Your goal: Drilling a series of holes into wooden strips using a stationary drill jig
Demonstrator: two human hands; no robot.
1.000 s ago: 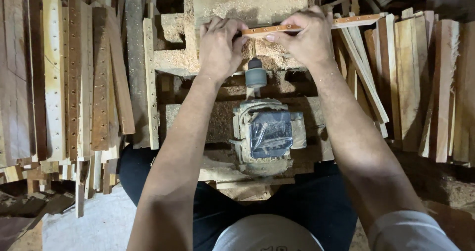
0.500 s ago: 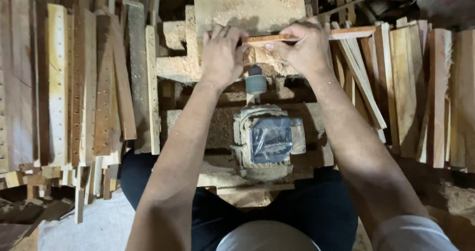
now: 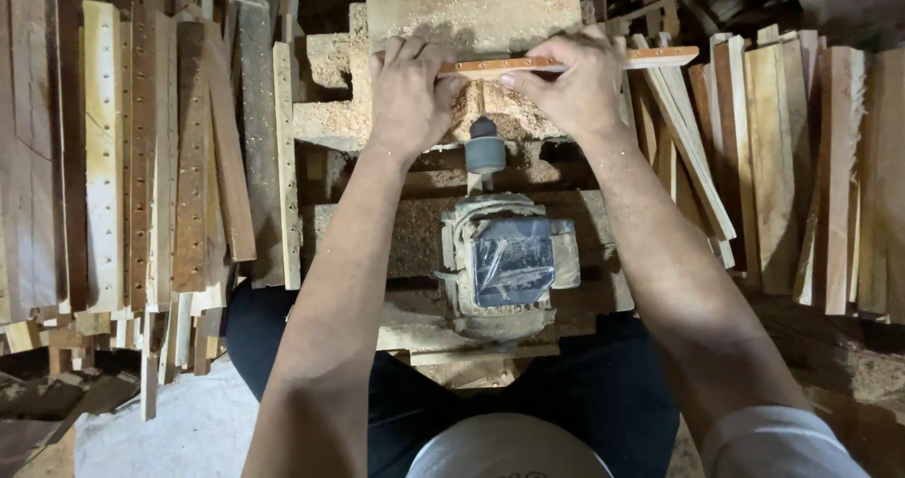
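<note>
A thin wooden strip (image 3: 650,58) with a row of small holes lies crosswise above a drill chuck (image 3: 485,152). My left hand (image 3: 407,91) grips the strip's left end, fingers curled over it. My right hand (image 3: 570,82) holds it just right of the middle, thumb along its near edge. The chuck sticks out from a dusty electric motor (image 3: 504,263) that sits between my forearms. A drill bit runs from the chuck up to the strip's near edge. Sawdust covers the wooden block (image 3: 471,7) behind the strip.
Drilled wooden strips (image 3: 141,157) lie in a row on the left. More plain slats (image 3: 801,157) lean in a stack on the right. Offcuts (image 3: 57,393) lie at the lower left. My dark trousers and a pale round object show at the bottom.
The strip has shifted a little to the left in my hands along the drill bit. Both hands keep their hold.
</note>
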